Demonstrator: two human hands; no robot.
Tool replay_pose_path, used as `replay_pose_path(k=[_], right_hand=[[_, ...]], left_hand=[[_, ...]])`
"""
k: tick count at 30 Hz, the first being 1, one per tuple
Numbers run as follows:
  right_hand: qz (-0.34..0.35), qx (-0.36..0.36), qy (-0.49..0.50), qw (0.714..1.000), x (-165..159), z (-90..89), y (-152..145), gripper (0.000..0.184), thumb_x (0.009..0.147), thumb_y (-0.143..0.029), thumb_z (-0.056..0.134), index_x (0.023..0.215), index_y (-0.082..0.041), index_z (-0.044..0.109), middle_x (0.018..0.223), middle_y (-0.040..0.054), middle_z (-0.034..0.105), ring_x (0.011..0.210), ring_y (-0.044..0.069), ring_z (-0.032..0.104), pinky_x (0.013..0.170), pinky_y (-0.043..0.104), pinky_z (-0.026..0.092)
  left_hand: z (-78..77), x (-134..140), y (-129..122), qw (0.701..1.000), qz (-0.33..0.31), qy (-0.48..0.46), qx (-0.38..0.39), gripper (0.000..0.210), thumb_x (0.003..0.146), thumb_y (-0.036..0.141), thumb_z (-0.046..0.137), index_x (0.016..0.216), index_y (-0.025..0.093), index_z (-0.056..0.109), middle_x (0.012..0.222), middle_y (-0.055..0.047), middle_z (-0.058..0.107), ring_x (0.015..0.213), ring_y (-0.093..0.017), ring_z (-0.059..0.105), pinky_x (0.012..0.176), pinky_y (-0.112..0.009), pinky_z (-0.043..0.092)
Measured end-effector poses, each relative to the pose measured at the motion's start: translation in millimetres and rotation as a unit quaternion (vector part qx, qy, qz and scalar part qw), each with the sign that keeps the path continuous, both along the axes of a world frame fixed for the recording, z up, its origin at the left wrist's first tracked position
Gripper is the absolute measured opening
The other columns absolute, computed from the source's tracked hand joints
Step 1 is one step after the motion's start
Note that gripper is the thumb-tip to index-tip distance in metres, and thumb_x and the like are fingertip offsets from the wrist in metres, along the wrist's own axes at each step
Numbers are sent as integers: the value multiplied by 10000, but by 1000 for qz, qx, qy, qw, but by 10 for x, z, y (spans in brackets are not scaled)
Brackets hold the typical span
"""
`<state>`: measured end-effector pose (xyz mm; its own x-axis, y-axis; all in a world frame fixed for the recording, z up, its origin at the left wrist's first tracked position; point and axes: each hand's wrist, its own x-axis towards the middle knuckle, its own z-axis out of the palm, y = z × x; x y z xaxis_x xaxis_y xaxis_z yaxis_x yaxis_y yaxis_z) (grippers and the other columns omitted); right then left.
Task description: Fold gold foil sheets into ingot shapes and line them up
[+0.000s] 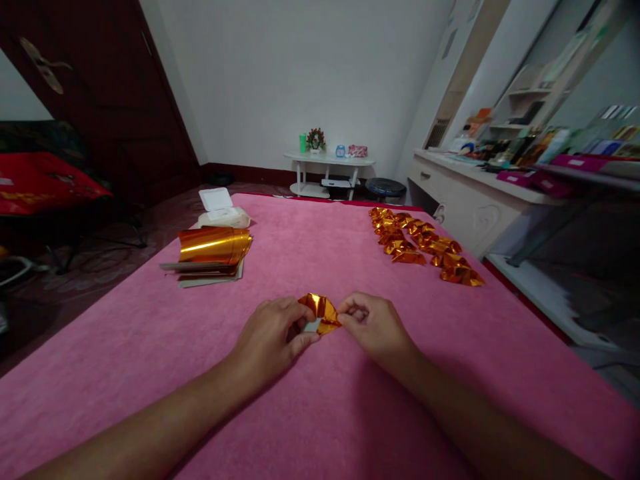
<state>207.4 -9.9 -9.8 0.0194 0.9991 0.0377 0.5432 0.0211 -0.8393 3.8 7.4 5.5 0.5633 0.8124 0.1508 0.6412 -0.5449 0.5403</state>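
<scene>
Between my hands is a piece of gold foil paper [327, 312], partly folded, with a pale underside showing near its lower left. My left hand [275, 330] grips its left side, the thumb below and the fingers curled over the edge. At the right corner, my right hand [373, 323] pinches the foil between thumb and forefinger. A stack of gold foil sheets [215, 247] lies at the left, slightly curled, with grey-backed sheets underneath. Several folded gold foil pieces [400, 237] sit in rows at the right.
A pink cloth [300, 247] covers the table. Behind the foil stack stands a white packet with a raised lid [217, 200]. Farther back are a small white table [330, 159] and a dark round stool [385, 188]. A cluttered white dresser [470, 190] is at the right.
</scene>
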Motion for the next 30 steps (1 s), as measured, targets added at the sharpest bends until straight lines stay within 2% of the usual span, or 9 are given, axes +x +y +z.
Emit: replay_pose_path(k=[5, 7, 9, 14, 16, 20, 22, 25, 30], right_hand=[[31, -65, 28, 997, 17, 116, 161, 98, 670, -178, 616, 765, -165, 638, 595, -24, 615, 509, 88, 545, 468, 173, 381], [36, -130, 41, 990, -15, 208, 134, 18, 663, -159, 597, 675, -156, 611, 527, -29, 579, 453, 80, 516, 430, 168, 359], [31, -216, 54, 974, -56, 287, 54, 86, 678, -162, 557, 592, -164, 547, 464, -33, 549, 383, 77, 481, 381, 170, 334], [30, -322, -3, 946, -69, 364, -150, 225, 715, -213, 483, 494, -192, 446, 405, -37, 504, 302, 71, 399, 333, 188, 238], [42, -286, -87, 953, -35, 373, -174, 266, 710, -239, 508, 466, -197, 410, 389, -52, 439, 321, 64, 349, 359, 203, 198], [18, -53, -289, 956, 1, 395, -196, 283, 637, -292, 637, 504, -200, 405, 472, -47, 441, 444, 91, 367, 451, 234, 198], [5, 19, -321, 947, -7, 398, -215, 209, 627, -247, 637, 572, -207, 440, 540, -44, 494, 469, 100, 388, 479, 239, 220], [55, 39, -267, 961, -13, 367, -230, 97, 643, -140, 561, 639, -208, 491, 632, -32, 555, 524, 109, 453, 520, 233, 284], [94, -46, -112, 988, 57, 237, -205, 77, 680, -145, 545, 672, -207, 590, 657, -25, 571, 569, 114, 491, 528, 218, 347]], left_hand=[[-10, -21, 102, 1000, -22, -1, 6, 153, 779, 328, 672, 873, 209, 655, 774, 0, 623, 701, -143, 535, 630, -258, 350], [45, -10, 158, 999, -33, 17, 24, 183, 754, 356, 699, 856, 206, 671, 777, -10, 630, 716, -154, 541, 645, -267, 357], [101, 17, 216, 997, -48, 32, 45, 202, 729, 361, 723, 856, 209, 686, 788, -20, 640, 750, -170, 554, 688, -288, 371], [74, 67, 298, 991, -127, -29, 15, 139, 775, 145, 642, 870, 214, 715, 830, -22, 660, 800, -152, 582, 749, -275, 418], [15, 58, 293, 986, -147, -78, -13, 206, 801, 97, 579, 903, 208, 719, 874, -32, 656, 815, -136, 585, 755, -252, 438], [-29, 5, 258, 979, -150, -129, -56, 294, 796, 23, 491, 902, 180, 716, 903, -49, 642, 853, -132, 586, 776, -243, 459], [-5, -15, 237, 975, -152, -141, -78, 321, 762, -7, 476, 883, 177, 709, 918, -45, 636, 863, -129, 586, 791, -244, 462], [37, -13, 202, 975, -137, -146, -99, 279, 731, 16, 510, 855, 184, 697, 920, -34, 624, 837, -131, 582, 766, -248, 468], [41, 32, 162, 979, -99, -142, -109, 131, 754, 92, 562, 762, 164, 671, 864, -34, 606, 785, -133, 565, 714, -249, 456]])
